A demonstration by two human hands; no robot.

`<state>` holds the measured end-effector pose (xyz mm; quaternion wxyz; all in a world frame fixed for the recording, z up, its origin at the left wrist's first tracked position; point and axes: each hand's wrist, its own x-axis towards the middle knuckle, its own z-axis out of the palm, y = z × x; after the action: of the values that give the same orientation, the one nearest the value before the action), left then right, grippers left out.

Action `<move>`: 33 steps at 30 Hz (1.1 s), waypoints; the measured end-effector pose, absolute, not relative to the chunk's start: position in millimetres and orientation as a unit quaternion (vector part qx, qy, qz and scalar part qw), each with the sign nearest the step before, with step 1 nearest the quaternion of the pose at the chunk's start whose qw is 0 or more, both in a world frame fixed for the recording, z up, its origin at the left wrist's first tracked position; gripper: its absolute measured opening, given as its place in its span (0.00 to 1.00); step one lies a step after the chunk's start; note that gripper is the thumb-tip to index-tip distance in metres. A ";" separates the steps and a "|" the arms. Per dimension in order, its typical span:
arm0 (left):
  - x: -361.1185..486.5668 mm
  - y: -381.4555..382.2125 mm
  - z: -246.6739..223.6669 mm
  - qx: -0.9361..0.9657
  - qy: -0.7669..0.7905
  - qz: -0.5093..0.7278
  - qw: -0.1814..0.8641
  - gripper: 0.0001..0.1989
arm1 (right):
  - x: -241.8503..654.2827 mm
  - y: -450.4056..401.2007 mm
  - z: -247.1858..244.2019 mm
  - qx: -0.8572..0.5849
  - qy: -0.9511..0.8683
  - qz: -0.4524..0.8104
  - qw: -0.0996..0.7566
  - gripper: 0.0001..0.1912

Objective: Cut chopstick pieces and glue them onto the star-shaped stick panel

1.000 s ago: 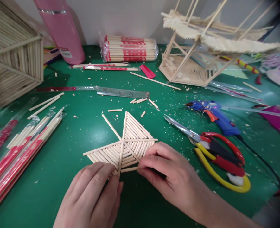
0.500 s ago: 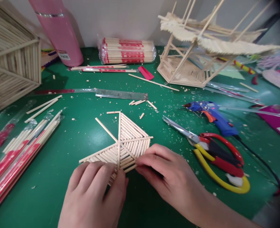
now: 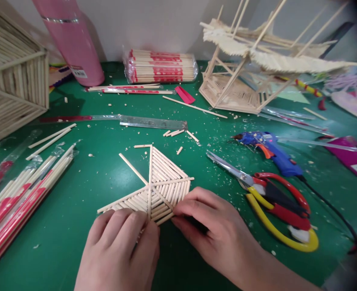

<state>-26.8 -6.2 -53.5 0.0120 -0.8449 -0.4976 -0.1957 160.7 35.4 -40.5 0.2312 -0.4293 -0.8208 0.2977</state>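
Note:
A flat wooden-stick panel (image 3: 166, 180) lies on the green table between my hands, with crossing sticks and rows of shorter sticks filling several wedges. My left hand (image 3: 122, 246) is closed over its lower left edge, the fingers hiding that part. At the panel's lower right edge, my right hand (image 3: 210, 226) pinches the end of a stick between thumb and forefinger. One long stick (image 3: 133, 167) juts out to the upper left from the panel's middle. Small cut stick pieces (image 3: 175, 132) lie just beyond the panel.
Scissors (image 3: 257, 190) and a blue glue gun (image 3: 271, 149) lie to the right. Wrapped sticks (image 3: 30, 198) are at left. Behind stand a pink bottle (image 3: 75, 44), a stick bundle (image 3: 162, 66), a stick model (image 3: 236, 87) and a striped stick structure (image 3: 15, 76).
The view has shifted slightly, so the scene sits a little lower and to the left. Both hands keep their hold on the panel, with hardly any motion.

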 end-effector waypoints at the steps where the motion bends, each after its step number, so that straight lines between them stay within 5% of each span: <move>1: -26.5 -5.9 -53.7 -0.840 -0.501 -0.207 -0.001 0.04 | 160.7 35.6 -40.9 -0.428 -0.822 0.297 0.231 0.06; 12: -21.9 -3.3 -49.4 -0.800 -0.552 -0.223 -0.076 0.05 | 161.6 33.2 -42.7 -0.434 -0.822 0.279 0.240 0.05; 26: -17.8 -10.1 -46.9 -0.833 -0.501 -0.235 -0.007 0.12 | 167.3 37.0 -28.0 -0.376 -0.844 0.324 0.205 0.03; 33: -9.3 -17.9 -40.5 -0.842 -0.443 -0.269 -0.149 0.12 | 170.5 22.3 -9.1 -0.368 -0.855 0.289 0.222 0.05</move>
<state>-9.3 -17.9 -40.5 -0.1493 -0.8419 -0.4431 -0.2694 170.5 22.3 -9.1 0.2220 -0.3680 -0.8555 0.2889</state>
